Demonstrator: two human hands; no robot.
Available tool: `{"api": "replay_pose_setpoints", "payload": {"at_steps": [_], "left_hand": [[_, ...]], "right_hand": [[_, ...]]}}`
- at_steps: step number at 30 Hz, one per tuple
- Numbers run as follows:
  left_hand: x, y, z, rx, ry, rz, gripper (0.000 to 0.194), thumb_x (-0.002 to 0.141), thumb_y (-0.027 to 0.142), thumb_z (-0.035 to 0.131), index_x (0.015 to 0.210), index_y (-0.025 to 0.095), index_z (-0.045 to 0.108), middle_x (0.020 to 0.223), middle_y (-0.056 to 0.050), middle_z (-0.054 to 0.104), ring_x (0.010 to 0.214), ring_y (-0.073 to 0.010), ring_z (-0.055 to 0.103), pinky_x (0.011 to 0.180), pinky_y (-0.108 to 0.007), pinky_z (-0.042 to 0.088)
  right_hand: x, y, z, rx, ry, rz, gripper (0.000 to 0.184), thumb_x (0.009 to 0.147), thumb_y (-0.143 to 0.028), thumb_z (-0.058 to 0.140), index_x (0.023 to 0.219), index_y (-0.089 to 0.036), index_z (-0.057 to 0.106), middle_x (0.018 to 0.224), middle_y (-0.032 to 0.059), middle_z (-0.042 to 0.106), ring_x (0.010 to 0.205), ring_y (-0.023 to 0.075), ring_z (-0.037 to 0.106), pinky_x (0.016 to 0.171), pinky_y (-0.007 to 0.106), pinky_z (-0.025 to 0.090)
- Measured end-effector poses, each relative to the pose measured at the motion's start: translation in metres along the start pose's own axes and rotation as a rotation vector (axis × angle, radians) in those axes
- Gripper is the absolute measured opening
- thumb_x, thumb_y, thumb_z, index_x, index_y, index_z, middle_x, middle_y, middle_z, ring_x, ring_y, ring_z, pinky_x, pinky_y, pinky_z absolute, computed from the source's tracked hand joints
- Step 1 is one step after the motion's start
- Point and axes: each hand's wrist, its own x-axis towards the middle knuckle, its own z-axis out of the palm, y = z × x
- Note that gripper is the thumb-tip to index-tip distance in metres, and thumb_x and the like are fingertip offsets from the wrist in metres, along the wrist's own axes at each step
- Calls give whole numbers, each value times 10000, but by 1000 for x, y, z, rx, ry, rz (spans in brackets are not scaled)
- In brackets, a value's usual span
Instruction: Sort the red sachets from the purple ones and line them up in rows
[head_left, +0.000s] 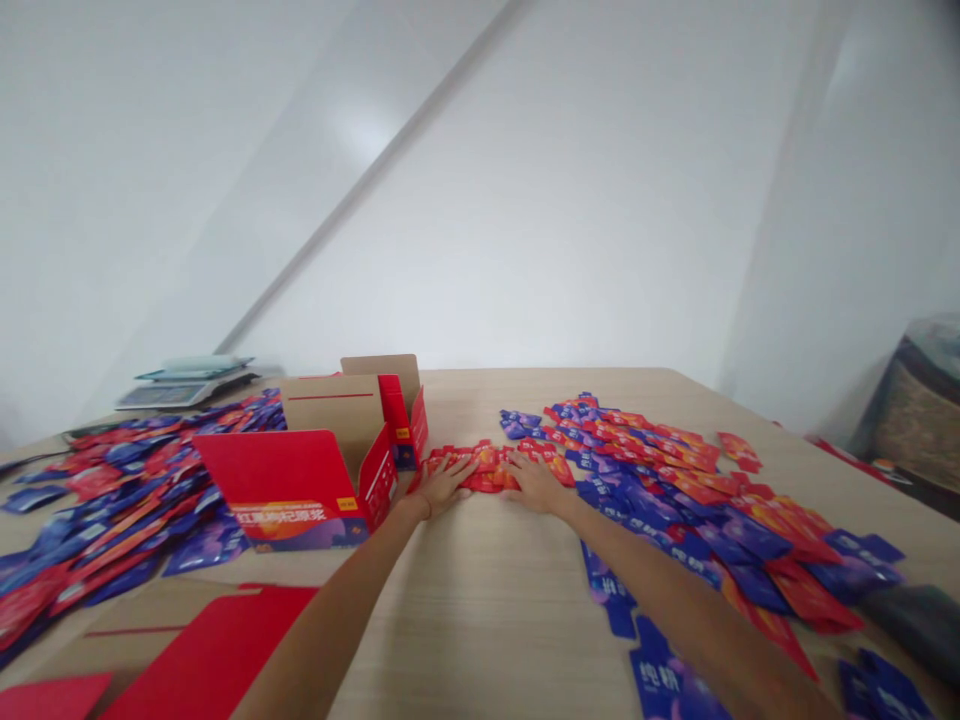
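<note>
Nearest the camera, back and to the left of the left hand, lie red-and-brown carton flaps (pixel 217 650), cut off by the view, so whether that carton is flat or made up cannot be told. Ahead of them, just beside the left hand (pixel 442 487), an open red box (pixel 289 490) stands upright on the worktop (pixel 457 610), with a second open box (pixel 409 425) beyond it; the insides of both are hidden.

Both hands rest palm down, fingers loosely spread, on a band of red pouches (pixel 487 468), the right hand (pixel 534 482) at its right end; neither appears to grip one.

As far as can be judged, that band is gathered in order, overlapping in a row. Less settled is the broad spread of blue and red pouches (pixel 675 500) to the right of the right hand, mostly loose, though blue ones overlap in a line along its near side. Left of the left hand, past the box, a mixed heap (pixel 135 500) lies jumbled below a scale (pixel 184 390). Neither standing box is closed.
</note>
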Motion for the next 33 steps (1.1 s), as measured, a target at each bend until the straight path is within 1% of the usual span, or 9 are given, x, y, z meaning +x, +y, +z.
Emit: {"api": "replay_pose_setpoints", "payload": {"at_steps": [4, 8, 12, 17, 21, 24, 27, 30, 33], "left_hand": [[-10, 0, -7, 40, -18, 43, 746, 1025, 694, 352, 1641, 308, 186, 1730, -72, 140, 1592, -368, 7, 1238, -710, -14], [2, 10, -13, 75, 28, 43, 802, 1004, 721, 385, 1647, 295, 164, 1730, -86, 134, 1589, -377, 27, 1246, -694, -13], [26, 34, -1, 82, 94, 16, 751, 1020, 645, 455, 1623, 245, 255, 1709, -129, 191, 1567, -374, 166, 1259, -663, 99], [29, 45, 13, 86, 81, 47, 676, 994, 599, 562, 1545, 233, 416, 1661, -130, 310, 1522, -374, 286, 1238, -669, 189], [19, 36, 8, 94, 103, 73, 638, 999, 589, 562, 1525, 246, 448, 1646, -123, 343, 1496, -360, 341, 1234, -652, 225], [17, 37, 0, 107, 134, 95, 661, 998, 607, 550, 1545, 256, 428, 1652, -121, 343, 1521, -371, 300, 1233, -674, 206], [19, 55, -8, 111, 225, 121, 659, 1036, 570, 474, 1600, 260, 334, 1691, -125, 263, 1569, -387, 169, 1233, -705, 151], [16, 94, -7, 84, 305, 226, 635, 1068, 504, 386, 1635, 257, 243, 1716, -106, 195, 1591, -340, 106, 1272, -626, 127], [7, 145, 7, 33, 278, 410, 623, 1027, 496, 489, 1607, 383, 293, 1712, 8, 232, 1589, -272, 159, 1305, -525, 110]], "right_hand": [[-14, 20, -3, -89, -60, -3, 869, 971, -781, 336, 1646, -235, 312, 1721, 126, 207, 1594, 371, 80, 1237, 676, 22], [-20, 20, -11, -121, -98, 38, 897, 958, -819, 240, 1677, -290, 158, 1742, 64, 110, 1584, 429, -51, 1161, 776, -95], [-14, -1, -13, -102, -74, 9, 906, 960, -815, 232, 1681, -291, 66, 1743, 56, 76, 1593, 394, -50, 1181, 741, -115], [-13, -12, -13, -41, -193, -30, 896, 974, -798, 236, 1680, -264, 99, 1738, 67, 90, 1602, 349, 30, 1218, 684, -102], [-30, 5, -29, -55, -41, 34, 882, 980, -788, 246, 1678, -259, 143, 1732, 66, 157, 1603, 345, 14, 1238, 655, -65], [-63, 36, -52, -135, 89, 123, 809, 998, -758, 248, 1667, -303, 205, 1726, 51, 194, 1601, 357, 28, 1218, 705, -38], [-121, 76, -82, -212, 158, 217, 770, 1008, -737, 261, 1658, -325, 238, 1726, 45, 200, 1596, 379, 52, 1203, 743, 19], [-194, 113, -116, -313, 217, 272, 771, 999, -725, 322, 1635, -288, 334, 1711, 82, 255, 1585, 393, 115, 1222, 714, 71], [-267, 132, -143, -355, 220, 366, 779, 975, -743, 369, 1603, -284, 414, 1698, 104, 285, 1572, 431, 139, 1193, 754, 129]]}}
